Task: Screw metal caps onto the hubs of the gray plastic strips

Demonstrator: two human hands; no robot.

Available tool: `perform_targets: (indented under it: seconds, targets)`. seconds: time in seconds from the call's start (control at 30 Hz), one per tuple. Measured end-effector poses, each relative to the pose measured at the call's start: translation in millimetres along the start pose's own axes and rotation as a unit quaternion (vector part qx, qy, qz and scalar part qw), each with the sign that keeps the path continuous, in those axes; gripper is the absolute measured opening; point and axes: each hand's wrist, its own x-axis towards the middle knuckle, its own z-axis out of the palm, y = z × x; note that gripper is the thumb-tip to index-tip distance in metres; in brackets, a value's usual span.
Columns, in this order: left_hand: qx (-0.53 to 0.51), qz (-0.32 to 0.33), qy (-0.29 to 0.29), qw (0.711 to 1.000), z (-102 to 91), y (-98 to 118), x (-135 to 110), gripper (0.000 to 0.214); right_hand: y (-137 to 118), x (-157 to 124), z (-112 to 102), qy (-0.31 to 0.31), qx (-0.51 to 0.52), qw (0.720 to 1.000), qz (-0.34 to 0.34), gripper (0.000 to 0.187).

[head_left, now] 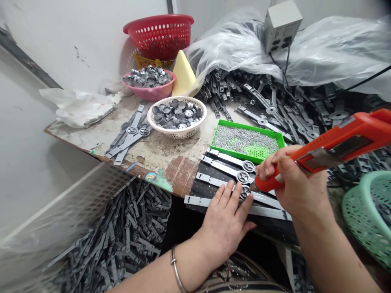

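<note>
My right hand (pixel 301 183) grips an orange electric screwdriver (pixel 324 150). Its tip points down and left, at the round hub of a grey plastic strip (pixel 208 179). My left hand (pixel 227 215) lies with fingers stretched out over the strips nearest me, fingertips beside that hub. Underneath it the closest strip (pixel 197 200) is partly hidden. Two more strips with round spoked hubs (pixel 243 176) lie behind, all side by side on a black mat (pixel 198 185). Just beyond them sits a green tray (pixel 214 136) of small metal screws.
A white basket (pixel 178 133) and a pink bowl (pixel 149 92) hold round grey parts. Loose strips (pixel 128 134) lie at left. More are heaped under plastic sheeting (pixel 226 49) and below the table (pixel 122 228). A mint basket (pixel 360 207) stands right; a cabled box (pixel 282 26) sits behind.
</note>
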Motion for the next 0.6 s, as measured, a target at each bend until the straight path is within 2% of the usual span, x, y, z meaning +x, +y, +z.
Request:
perform_targets:
  seconds: [0.27, 0.6]
  targets:
    - [-0.005, 0.007, 0.040, 0.999, 5.1, -1, 1, 0.057, 1, 0, 2, 0.007, -0.009, 1.000, -0.001, 0.027]
    - [-0.006, 0.011, 0.048, 0.999, 5.0, -1, 1, 0.047, 6, -4, 13, 0.021, 0.017, 0.999, -0.025, 0.021]
